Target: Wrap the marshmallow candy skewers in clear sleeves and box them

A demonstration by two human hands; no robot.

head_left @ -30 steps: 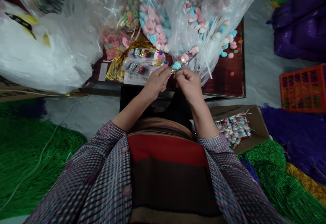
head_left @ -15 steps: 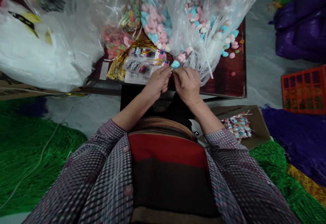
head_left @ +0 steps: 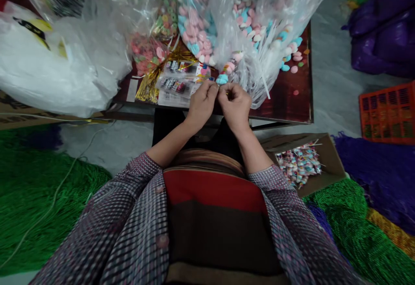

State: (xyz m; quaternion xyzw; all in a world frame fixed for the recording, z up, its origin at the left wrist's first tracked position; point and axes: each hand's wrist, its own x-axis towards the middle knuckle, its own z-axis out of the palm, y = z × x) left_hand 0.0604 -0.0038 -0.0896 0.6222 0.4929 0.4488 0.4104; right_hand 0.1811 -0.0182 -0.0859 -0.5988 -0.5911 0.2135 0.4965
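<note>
My left hand [head_left: 203, 103] and my right hand [head_left: 235, 103] meet at the table's front edge, fingers pinched at the lower end of a candy stick pack [head_left: 229, 66]. Its pieces are pink and blue, and it points up and to the right. A thin gold tie seems to show by my right fingers, though it is too small to be sure. Left of my hands lie flat printed clear packets [head_left: 177, 84] and a bundle of gold ties [head_left: 147, 87]. White sticks [head_left: 259, 75] lie in a clear bag to the right.
Clear bags of pink and blue candies [head_left: 197, 30] stand at the back of the dark table [head_left: 295, 103]. A white bag [head_left: 65, 73] is at the left. A cardboard box [head_left: 332, 164] with finished packs sits low at the right, near an orange crate [head_left: 387, 114].
Both hands have shifted slightly at the pack's lower end, and my right fingers have curled into a ring. My right forearm has moved inward, showing more of the box.
</note>
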